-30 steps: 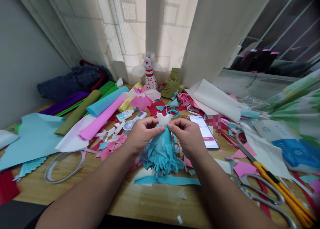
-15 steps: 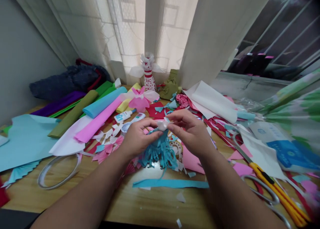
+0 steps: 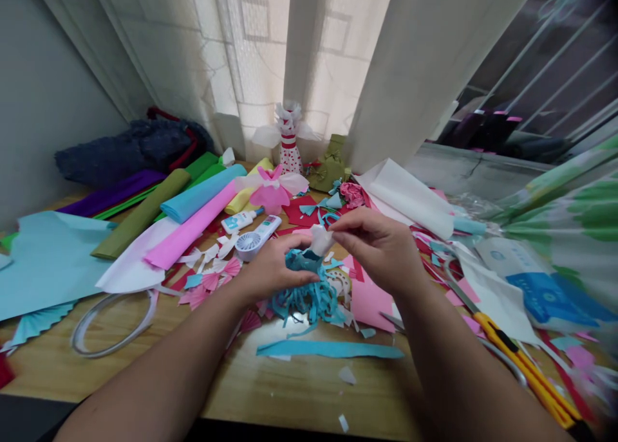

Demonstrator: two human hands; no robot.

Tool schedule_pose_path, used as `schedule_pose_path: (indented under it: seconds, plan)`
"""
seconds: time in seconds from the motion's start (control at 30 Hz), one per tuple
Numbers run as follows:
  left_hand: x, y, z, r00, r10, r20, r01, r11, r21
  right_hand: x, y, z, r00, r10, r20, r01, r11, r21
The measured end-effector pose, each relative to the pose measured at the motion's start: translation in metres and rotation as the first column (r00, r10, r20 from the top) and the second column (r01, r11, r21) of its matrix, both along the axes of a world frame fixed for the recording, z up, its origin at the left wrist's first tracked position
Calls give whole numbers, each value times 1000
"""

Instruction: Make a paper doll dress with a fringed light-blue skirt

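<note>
1. Now the wooden table (image 3: 290,390) fills the view as it did a second ago, but your head has shifted a little. The pink sheet (image 3: 374,300) just right of the grip shows where a phone lay before.
2. Beyond and left of the grip, the blue crepe roll (image 3: 203,194) and the pink crepe roll (image 3: 188,236) lie side by side, unchanged.
3. Your forearms come in from the lower edge and meet over the middle of the table. A second ago both hands sat level at the waist of the paper dress (image 3: 306,297); your right one has since risen above the left.
4. Your left hand (image 3: 275,271) is curled shut round the dress's blue waist, thumb across the front and knuckles turned towards the rolls.
5. Your right hand (image 3: 381,249) is arched palm down, with thumb and fingertips pinched closed on the white bodice (image 3: 319,239), just above your left hand's hold.
6. The dress stood tall with its fringe spread wide a second ago. It now sits lower and bunched, its fringe trailing onto the table directly under the grip.
7. Near you, just below the fringe, the blue paper strip (image 3: 328,350) lies flat, where it was before.
</note>
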State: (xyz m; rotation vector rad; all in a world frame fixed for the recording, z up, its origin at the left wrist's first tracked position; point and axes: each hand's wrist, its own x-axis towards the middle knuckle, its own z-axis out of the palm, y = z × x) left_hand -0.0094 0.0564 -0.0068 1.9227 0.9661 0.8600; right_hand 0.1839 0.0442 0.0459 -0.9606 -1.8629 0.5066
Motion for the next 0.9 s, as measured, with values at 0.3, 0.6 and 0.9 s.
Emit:
schedule_pose_path:
  seconds: [0.3,0.6,0.9]
  plan:
    - [-1,1,2,998,-9,-54,7,999,-45,18,32,-6,975,-173,-140,123,943,-308]
    - [-12,1,3,975,139,170,-117,984,-138,26,49,-21,983,-173,-67,129,897,-423]
    - [-6,5,-1,845,443,300,-411,896,-165,32,60,-40,980,-198,22,189,888,-419]
